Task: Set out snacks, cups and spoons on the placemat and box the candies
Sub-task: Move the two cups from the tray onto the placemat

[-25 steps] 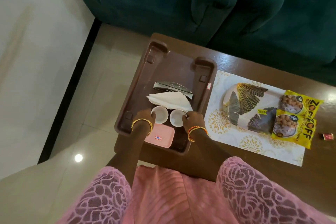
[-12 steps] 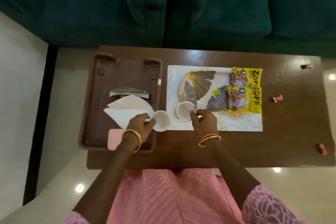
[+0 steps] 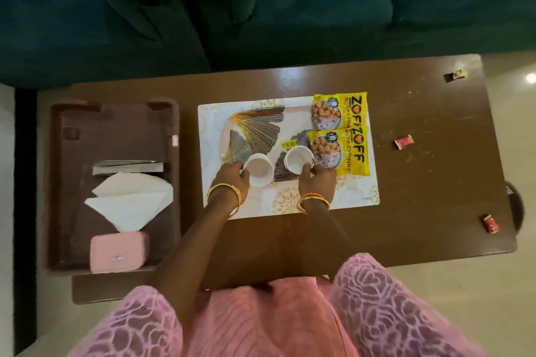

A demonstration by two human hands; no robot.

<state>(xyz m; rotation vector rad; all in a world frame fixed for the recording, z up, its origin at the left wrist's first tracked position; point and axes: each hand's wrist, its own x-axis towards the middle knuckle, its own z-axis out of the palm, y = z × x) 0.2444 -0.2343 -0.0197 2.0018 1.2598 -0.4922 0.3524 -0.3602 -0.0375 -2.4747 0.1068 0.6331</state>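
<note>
Cup bases [image 3: 259,182] hidden behind hands [image 3: 232,180]

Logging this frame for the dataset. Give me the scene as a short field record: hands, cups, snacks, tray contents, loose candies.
left hand: gripping left white cup by its rim
right hand: gripping right white cup by its rim
cups location: over the patterned plate on the placemat
snacks: two yellow packets at the placemat's right side
tray: white napkins, pink box, silver item
candies: three on the bare table, none boxed; red ones, third
</note>
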